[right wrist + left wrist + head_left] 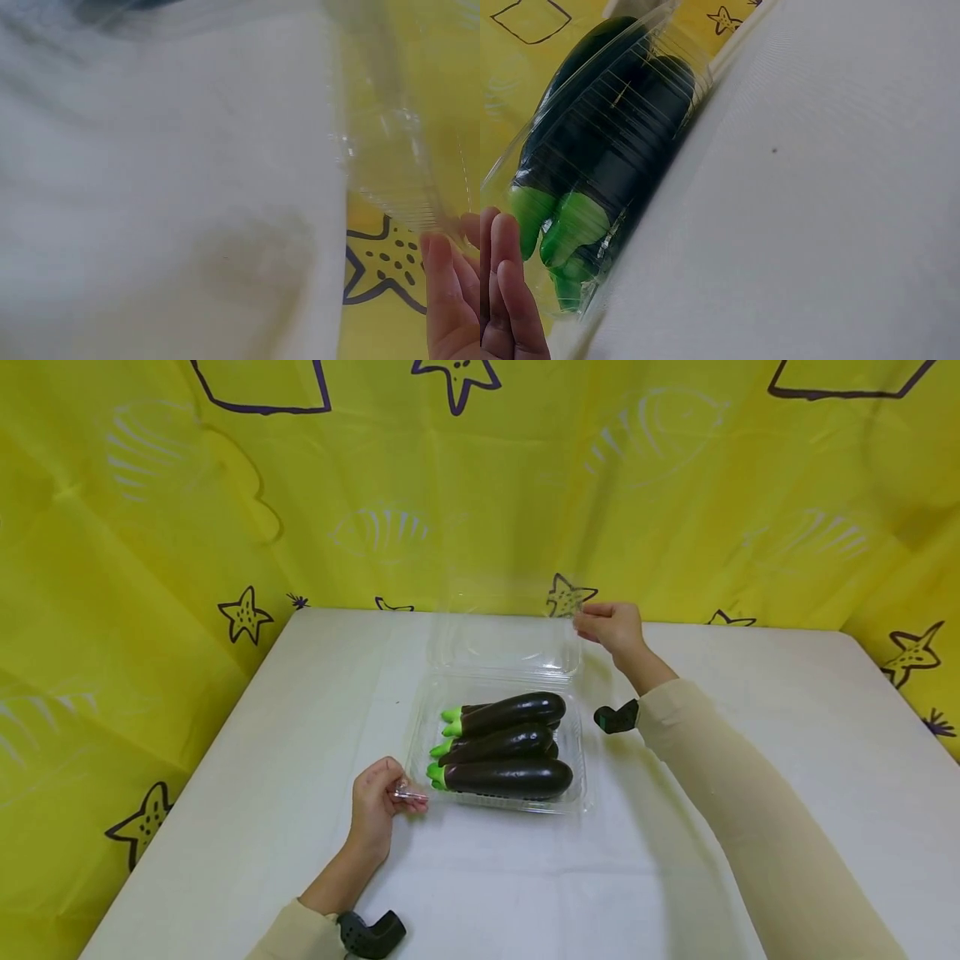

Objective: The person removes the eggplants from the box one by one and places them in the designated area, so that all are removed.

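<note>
A clear plastic clamshell container (585, 777) stands on the table with its lid (510, 643) raised at the back. Several dark eggplants (502, 779) with green stem ends lie in the base, also seen through its ribbed wall in the left wrist view as eggplants (592, 142). At the near left corner of the base, my left hand (381, 802) pinches the rim. My right hand (613, 625) pinches the lid's right edge between thumb and fingers. The right wrist view shows these fingers (442, 277) at the lid's edge.
A white cloth (300, 735) covers the table. Behind it and along both sides hangs a yellow curtain (375, 468) printed with starfish and fish. Dark wrist-worn devices sit at the left cuff (371, 935) and right cuff (617, 718).
</note>
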`<state>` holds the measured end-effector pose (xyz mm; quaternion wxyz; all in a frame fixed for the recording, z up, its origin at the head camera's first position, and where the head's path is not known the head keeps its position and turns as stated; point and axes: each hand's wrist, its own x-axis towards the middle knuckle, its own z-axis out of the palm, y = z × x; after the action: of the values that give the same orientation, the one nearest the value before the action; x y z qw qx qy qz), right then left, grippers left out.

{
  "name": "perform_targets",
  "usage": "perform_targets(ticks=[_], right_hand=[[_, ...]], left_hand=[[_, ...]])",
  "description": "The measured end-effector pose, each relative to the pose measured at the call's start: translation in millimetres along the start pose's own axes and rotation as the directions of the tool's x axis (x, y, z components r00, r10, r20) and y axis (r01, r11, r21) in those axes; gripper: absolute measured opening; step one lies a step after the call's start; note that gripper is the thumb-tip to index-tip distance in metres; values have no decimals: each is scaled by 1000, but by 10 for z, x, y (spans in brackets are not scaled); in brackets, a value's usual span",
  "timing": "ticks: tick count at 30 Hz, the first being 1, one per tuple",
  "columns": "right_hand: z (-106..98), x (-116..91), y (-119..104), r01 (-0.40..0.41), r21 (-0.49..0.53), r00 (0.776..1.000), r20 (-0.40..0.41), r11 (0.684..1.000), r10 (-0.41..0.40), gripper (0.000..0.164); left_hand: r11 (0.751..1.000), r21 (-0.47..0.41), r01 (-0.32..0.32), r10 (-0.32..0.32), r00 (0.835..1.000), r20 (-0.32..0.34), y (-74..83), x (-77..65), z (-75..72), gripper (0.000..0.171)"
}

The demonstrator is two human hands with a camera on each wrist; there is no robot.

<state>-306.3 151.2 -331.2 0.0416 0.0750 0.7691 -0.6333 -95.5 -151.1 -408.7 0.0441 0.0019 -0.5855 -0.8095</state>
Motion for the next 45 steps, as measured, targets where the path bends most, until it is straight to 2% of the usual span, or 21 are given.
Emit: perform_targets(ticks=[5, 16, 27, 36, 38, 41, 45], right_hand=[[16, -25, 76, -28, -10, 1000, 7, 1000, 28, 43], [28, -14, 204, -85, -24, 996, -9, 996, 85, 43], [81, 12, 248, -159, -12, 987, -30, 987, 158, 40], [97, 17, 275, -149, -48, 989, -15, 988, 148, 39], [87, 14, 271, -137, -86, 990, 1, 987, 138, 40], [45, -10, 238, -66, -267, 997, 21, 961, 75, 42], [-26, -70, 125, 112, -502, 994, 61, 857, -94, 47]], left_hand=[[999, 45, 4, -1, 998, -56, 5, -4, 22, 30], [998, 58, -2, 8, 995, -103, 1, -22, 33, 27], [998, 65, -20, 24, 997, -76, -3, -18, 34, 28], [996, 80, -33, 39, 997, -71, 2, -12, 27, 29], [996, 85, -38, 44, 996, -73, 3, -8, 25, 29], [995, 91, -30, 38, 996, -84, 2, -9, 28, 28], [996, 89, -10, 19, 995, -99, 3, -15, 36, 26]])
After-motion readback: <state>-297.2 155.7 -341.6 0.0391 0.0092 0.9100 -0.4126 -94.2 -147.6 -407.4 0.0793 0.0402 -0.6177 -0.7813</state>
